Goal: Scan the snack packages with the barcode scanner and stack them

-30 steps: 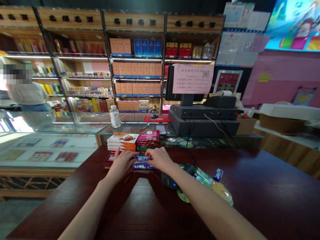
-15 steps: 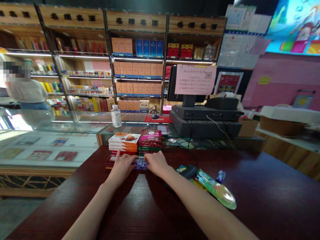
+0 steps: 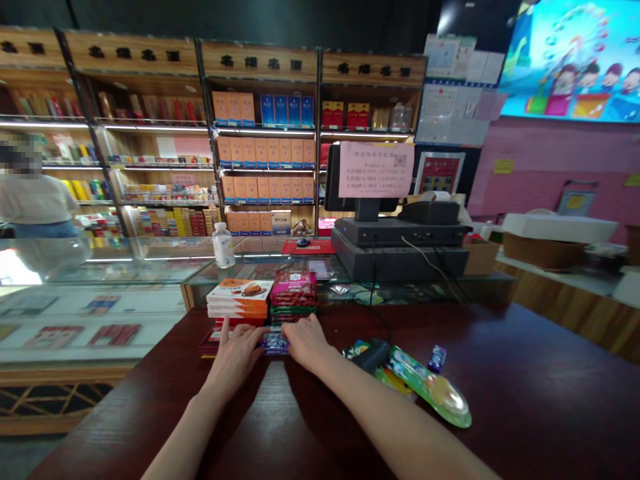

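Note:
On the dark wooden counter, small shiny purple packets (image 3: 275, 341) lie stacked at the front of the piled goods. My left hand (image 3: 238, 348) grips their left end, its index finger raised. At the right end, the bent fingers of my right hand (image 3: 309, 341) press on the same packets. Behind my left hand stand white-and-orange boxes (image 3: 239, 298) on top of dark red packs (image 3: 209, 341). A pile of pink and red bags (image 3: 294, 288), green ones lower down, rises just behind the purple packets. My fingertips partly cover the packets' ends.
Right of my forearm lie a black handheld scanner (image 3: 373, 355), a green blister pack (image 3: 431, 387) and a single purple packet (image 3: 437, 359). A till (image 3: 400, 250) and a white bottle (image 3: 223, 245) stand on the glass case behind. At far left is a person (image 3: 37, 197).
The camera view has tilted up and turned slightly right. Both hands stay at the ends of the purple packets, with little visible movement against the piles.

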Tool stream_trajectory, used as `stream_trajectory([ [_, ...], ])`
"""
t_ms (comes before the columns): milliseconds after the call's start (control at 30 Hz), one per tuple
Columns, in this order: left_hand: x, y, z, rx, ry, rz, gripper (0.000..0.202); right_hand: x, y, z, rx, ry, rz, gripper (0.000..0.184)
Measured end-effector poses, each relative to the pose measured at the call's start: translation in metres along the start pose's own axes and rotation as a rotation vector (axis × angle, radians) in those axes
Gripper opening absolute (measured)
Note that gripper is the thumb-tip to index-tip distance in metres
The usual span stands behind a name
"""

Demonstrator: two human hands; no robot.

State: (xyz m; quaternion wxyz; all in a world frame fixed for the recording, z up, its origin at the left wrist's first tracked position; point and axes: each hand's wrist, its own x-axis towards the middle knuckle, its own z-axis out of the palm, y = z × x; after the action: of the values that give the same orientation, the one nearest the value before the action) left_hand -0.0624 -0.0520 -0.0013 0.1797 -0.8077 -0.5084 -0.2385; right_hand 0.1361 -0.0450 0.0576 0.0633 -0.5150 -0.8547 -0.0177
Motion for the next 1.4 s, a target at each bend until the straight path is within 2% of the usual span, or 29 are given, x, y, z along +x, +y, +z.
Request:
stream_trajectory([
  [233,0.0,-0.005,0.0,-0.06,-0.08,-0.022,0.034,-0.001,-0.001,0.002,-0.017,0.029,-0.003,0.021],
  [400,0.0,-0.001,-0.004,-0.033,-0.084,-0.048,0.035,-0.004,0.0,0.002,-0.02,0.034,-0.01,0.022],
  [733,0.011,0.006,-0.016,-0.047,-0.127,-0.053,0.035,-0.015,0.016,-0.011,0.011,0.085,-0.003,0.024],
  [1100,0.037,0.039,-0.021,-0.075,-0.06,0.013,0.034,-0.04,0.069,-0.021,0.107,0.157,0.114,0.027],
  [1400,0.075,0.087,-0.016,-0.147,-0.032,0.102,0.025,-0.075,0.122,-0.025,0.129,0.154,0.219,0.027],
])
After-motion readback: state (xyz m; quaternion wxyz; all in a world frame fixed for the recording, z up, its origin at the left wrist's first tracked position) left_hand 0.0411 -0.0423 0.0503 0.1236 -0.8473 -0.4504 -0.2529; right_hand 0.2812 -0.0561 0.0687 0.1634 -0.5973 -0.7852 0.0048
